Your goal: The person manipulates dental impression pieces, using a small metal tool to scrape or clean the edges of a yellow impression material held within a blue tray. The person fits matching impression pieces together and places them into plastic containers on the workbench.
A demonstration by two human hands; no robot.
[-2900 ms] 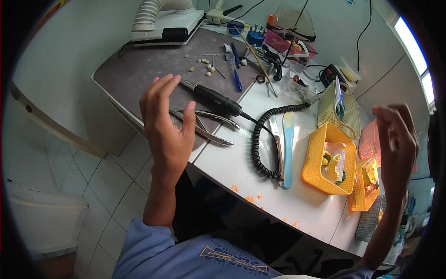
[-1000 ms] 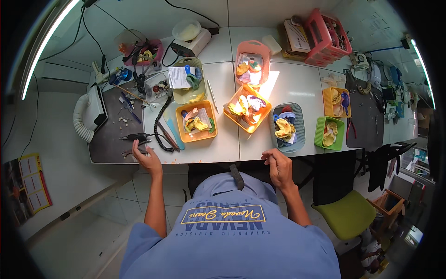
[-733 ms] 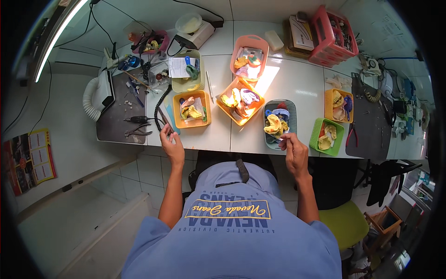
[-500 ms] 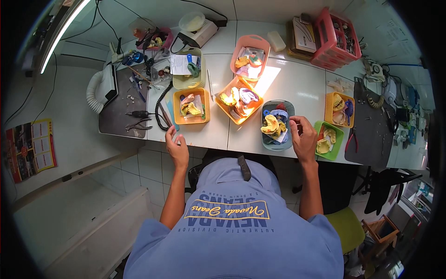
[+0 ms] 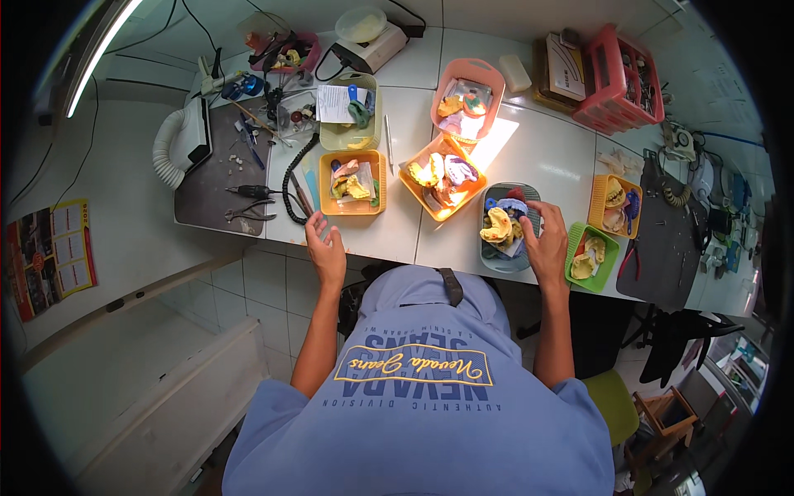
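My right hand (image 5: 547, 241) reaches over the right rim of a blue-grey basket (image 5: 501, 264). Its thumb and fingers are curved and apart, with nothing visible between them. Inside the basket, a yellowish dental cast (image 5: 497, 226) lies on top of blue and white pieces, close to the thumb. Whether the fingertips touch the contents cannot be made out. At the table's front edge, my left hand (image 5: 327, 250) is held open, palm turned inward and holding nothing. Nearest to it are a yellow basket (image 5: 353, 208) of casts and a black coiled cord (image 5: 289, 186).
An orange basket (image 5: 475, 193) of casts sits in bright light, with a pink basket (image 5: 499, 81) behind it. Right of my right hand are a green basket (image 5: 610, 266) and another yellow basket (image 5: 605, 223). Pliers (image 5: 251, 215) and a handpiece (image 5: 250, 192) lie on the left dark mat.
My right hand has moved in from beside the basket's right rim to above its contents. My left hand stays open near the table edge. The whole view has shifted slightly.
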